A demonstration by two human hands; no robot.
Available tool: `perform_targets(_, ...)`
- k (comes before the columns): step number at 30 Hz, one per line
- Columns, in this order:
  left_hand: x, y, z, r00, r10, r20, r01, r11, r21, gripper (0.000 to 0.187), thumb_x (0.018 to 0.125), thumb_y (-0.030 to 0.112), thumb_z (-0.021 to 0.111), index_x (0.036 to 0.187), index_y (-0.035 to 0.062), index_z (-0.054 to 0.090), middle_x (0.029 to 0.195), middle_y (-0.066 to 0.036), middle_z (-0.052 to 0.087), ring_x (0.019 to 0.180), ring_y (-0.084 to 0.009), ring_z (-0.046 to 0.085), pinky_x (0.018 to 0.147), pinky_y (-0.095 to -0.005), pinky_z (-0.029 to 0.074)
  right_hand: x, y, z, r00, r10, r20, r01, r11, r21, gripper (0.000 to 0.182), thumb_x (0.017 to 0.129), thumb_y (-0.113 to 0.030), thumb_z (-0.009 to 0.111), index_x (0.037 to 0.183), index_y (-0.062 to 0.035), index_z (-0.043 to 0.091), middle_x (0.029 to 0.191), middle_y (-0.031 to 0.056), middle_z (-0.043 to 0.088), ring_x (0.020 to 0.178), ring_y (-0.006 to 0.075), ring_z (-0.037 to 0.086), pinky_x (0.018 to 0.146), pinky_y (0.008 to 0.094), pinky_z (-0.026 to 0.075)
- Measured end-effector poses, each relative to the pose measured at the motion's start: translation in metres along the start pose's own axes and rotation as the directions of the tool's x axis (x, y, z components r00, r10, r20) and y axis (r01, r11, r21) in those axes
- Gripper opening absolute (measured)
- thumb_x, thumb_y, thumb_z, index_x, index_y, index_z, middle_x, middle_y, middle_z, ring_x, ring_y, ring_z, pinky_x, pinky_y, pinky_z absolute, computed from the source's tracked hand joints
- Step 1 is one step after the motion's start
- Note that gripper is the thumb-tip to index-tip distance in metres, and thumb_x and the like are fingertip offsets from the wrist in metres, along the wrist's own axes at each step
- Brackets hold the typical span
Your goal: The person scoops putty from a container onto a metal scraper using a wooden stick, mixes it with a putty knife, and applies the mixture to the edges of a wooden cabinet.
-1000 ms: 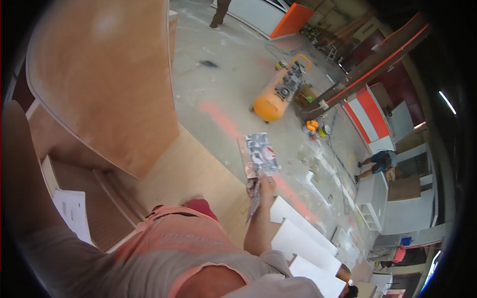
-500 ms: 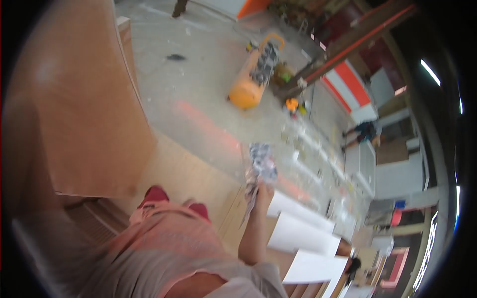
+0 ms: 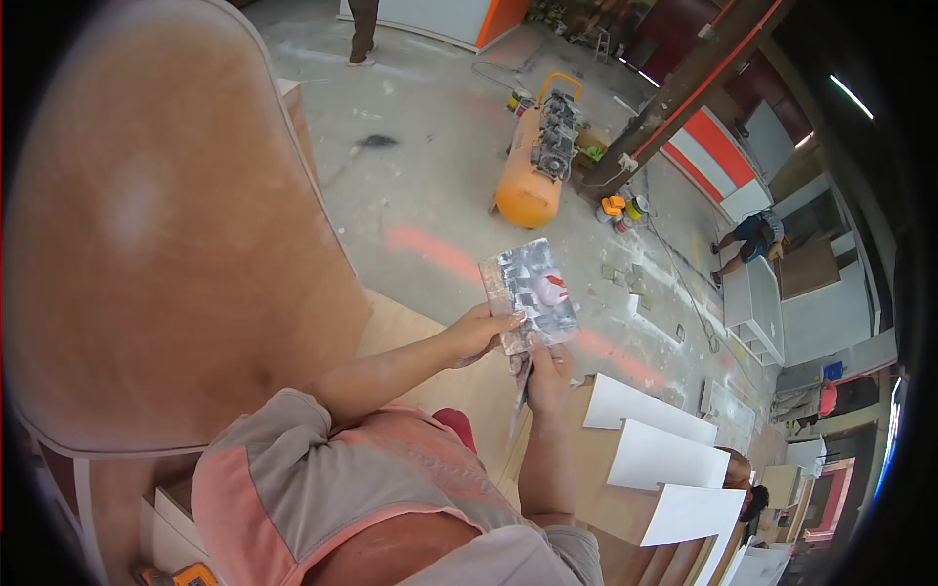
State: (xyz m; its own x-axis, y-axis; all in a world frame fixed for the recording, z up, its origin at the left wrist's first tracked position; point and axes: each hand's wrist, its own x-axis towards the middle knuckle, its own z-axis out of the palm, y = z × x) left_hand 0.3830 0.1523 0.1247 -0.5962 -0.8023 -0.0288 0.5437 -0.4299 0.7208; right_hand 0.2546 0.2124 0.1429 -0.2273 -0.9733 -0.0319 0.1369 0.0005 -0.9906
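Observation:
A rectangular board [image 3: 518, 269] smeared with grey and white paste is held out in front of my body. On it lies a whitish lump of paste [image 3: 549, 287] with a red streak. My left hand [image 3: 481, 332] grips the board's near left edge, thumb on top. My right hand [image 3: 549, 371] is closed around its near right edge from below. A thin grey flat piece [image 3: 522, 393], maybe a scraper, sticks out below the board beside my right hand; its handle is hidden.
A large brown curved panel [image 3: 176, 244] stands at my left. White-topped wooden pieces [image 3: 660, 454] stand to the right. Ahead are an orange air compressor [image 3: 528, 190], paint tins [image 3: 630, 210] and a post [image 3: 674, 93]. Other people [image 3: 752, 237] are further off.
My left hand has come into view and taken hold of the board. The board has turned so its smeared face shows more. The view has shifted, and a person's legs show more at the top.

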Motion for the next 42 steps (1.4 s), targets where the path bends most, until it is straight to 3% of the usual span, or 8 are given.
perform_targets(6, -0.005, 0.006, -0.018, 0.981, -0.028, -0.192, 0.003, 0.992, -0.125, 0.031, 0.085, 0.012, 0.052, 0.115, 0.005, 0.045, 0.105, -0.008, 0.056, 0.098, -0.0206, 0.055, 0.081, -0.0384, 0.049, -0.016, 0.041, -0.042, 0.969, 0.245, 0.002, -0.242, 0.957, -0.161, 0.017, 0.085, -0.014, 0.051, 0.093, -0.0009, 0.057, 0.073, 0.0057, 0.059, 0.057, 0.0118, 0.054, 0.054, 0.0232, 0.046)
perform_targets(8, -0.019, 0.018, -0.037, 0.983, -0.077, -0.167, 0.043, 0.979, -0.2, 0.032, 0.085, 0.011, 0.052, 0.115, 0.0048, 0.044, 0.107, -0.009, 0.055, 0.098, -0.0219, 0.056, 0.08, -0.0418, 0.05, -0.032, 0.02, -0.031, 0.979, 0.173, 0.11, -0.19, 0.967, 0.168, 0.02, 0.082, -0.01, 0.057, 0.098, 0.0015, 0.057, 0.087, 0.0046, 0.06, 0.084, 0.014, 0.055, 0.079, 0.027, 0.043)
perform_targets(14, -0.034, 0.024, -0.077, 0.999, 0.014, -0.038, -0.021, 0.98, -0.197, 0.04, 0.084, 0.007, 0.052, 0.12, 0.0036, 0.034, 0.112, -0.009, 0.05, 0.096, -0.0205, 0.056, 0.078, -0.0377, 0.051, -0.031, 0.02, -0.014, 0.975, 0.205, -0.091, -0.139, 0.87, 0.473, 0.035, 0.079, 0.001, 0.055, 0.112, 0.0031, 0.045, 0.105, 0.0108, 0.054, 0.098, 0.0227, 0.053, 0.086, 0.0371, 0.043)
perform_targets(19, -0.037, 0.025, -0.09, 0.996, 0.03, 0.087, -0.042, 0.989, 0.139, 0.039, 0.079, -0.002, 0.055, 0.114, 0.0032, 0.041, 0.099, -0.005, 0.054, 0.084, -0.0115, 0.054, 0.066, -0.0252, 0.045, -0.016, 0.008, 0.016, 0.966, 0.166, -0.2, -0.044, 0.863, 0.503, 0.038, 0.079, 0.004, 0.052, 0.114, 0.0071, 0.039, 0.108, 0.0151, 0.051, 0.099, 0.0237, 0.052, 0.085, 0.0371, 0.044)
perform_targets(32, -0.045, 0.025, -0.075, 0.942, -0.103, 0.319, -0.108, 0.808, 0.579, 0.034, 0.076, -0.003, 0.053, 0.109, 0.0008, 0.05, 0.098, -0.004, 0.056, 0.087, -0.01, 0.053, 0.074, -0.0278, 0.044, -0.006, 0.019, 0.021, 0.965, 0.072, -0.254, 0.034, 0.92, 0.391, 0.033, 0.079, 0.003, 0.054, 0.11, 0.007, 0.043, 0.1, 0.0128, 0.054, 0.089, 0.0191, 0.055, 0.076, 0.0325, 0.047)
perform_targets(35, -0.042, 0.021, -0.078, 0.898, -0.271, 0.348, 0.038, 0.834, 0.55, 0.037, 0.073, -0.006, 0.052, 0.11, 0.0004, 0.049, 0.099, -0.006, 0.057, 0.087, -0.0132, 0.056, 0.076, -0.0296, 0.046, -0.007, 0.021, 0.013, 0.968, -0.001, -0.249, 0.114, 0.891, 0.44, 0.034, 0.079, 0.003, 0.054, 0.112, 0.0037, 0.044, 0.102, 0.0118, 0.054, 0.093, 0.0186, 0.054, 0.08, 0.0332, 0.045)
perform_targets(37, -0.041, 0.004, -0.081, 0.953, -0.288, 0.099, 0.291, 0.956, -0.024, 0.042, 0.071, -0.008, 0.049, 0.112, 0.0016, 0.047, 0.098, -0.008, 0.057, 0.084, -0.0182, 0.059, 0.077, -0.0332, 0.049, -0.007, 0.016, 0.0, 0.957, -0.145, -0.252, 0.246, 0.866, 0.435, 0.038, 0.08, 0.003, 0.052, 0.116, 0.0013, 0.042, 0.109, 0.0122, 0.051, 0.101, 0.0211, 0.05, 0.088, 0.0357, 0.041)
perform_targets(42, -0.031, 0.007, -0.08, 0.979, -0.144, 0.143, 0.185, 0.925, -0.331, 0.045, 0.07, -0.007, 0.05, 0.114, 0.0003, 0.044, 0.101, -0.012, 0.057, 0.091, -0.0231, 0.059, 0.082, -0.0362, 0.048, -0.016, 0.008, -0.014, 0.846, -0.519, -0.121, 0.532, 0.837, 0.132, 0.041, 0.079, 0.006, 0.049, 0.119, 0.0018, 0.041, 0.117, 0.0145, 0.048, 0.109, 0.0279, 0.047, 0.094, 0.0431, 0.037)
